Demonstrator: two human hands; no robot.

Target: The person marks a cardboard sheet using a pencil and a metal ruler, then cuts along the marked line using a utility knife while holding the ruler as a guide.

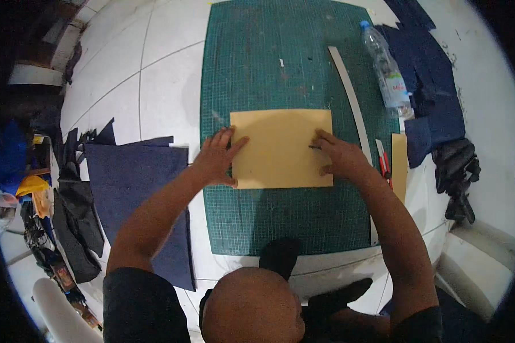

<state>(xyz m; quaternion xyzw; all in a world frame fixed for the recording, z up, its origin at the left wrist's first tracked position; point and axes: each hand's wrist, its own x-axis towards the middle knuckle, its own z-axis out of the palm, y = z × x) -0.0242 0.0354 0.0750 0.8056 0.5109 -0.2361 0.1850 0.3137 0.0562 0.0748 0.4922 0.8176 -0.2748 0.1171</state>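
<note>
A tan rectangular sheet of card or board [281, 154] lies flat on the green cutting mat [292, 220]. My left hand [214, 157] rests at its left edge with fingers spread, fingertips on the sheet. Over the right edge is my right hand [342, 155], its fingers bent and touching the sheet. A small thin dark thing [313, 147] sticks out from between those fingers; its kind is too small to make out. Close to the right forearm lies a red cutter knife [384, 163], next to a narrow tan strip [399, 166].
A long pale ruler-like strip [352, 94] runs along the mat's right side. Beyond it lie a clear plastic bottle [388, 74] and dark blue cloth [435, 80]. Folded dark blue fabric [140, 188] lies on the tiled floor [169, 74] at left.
</note>
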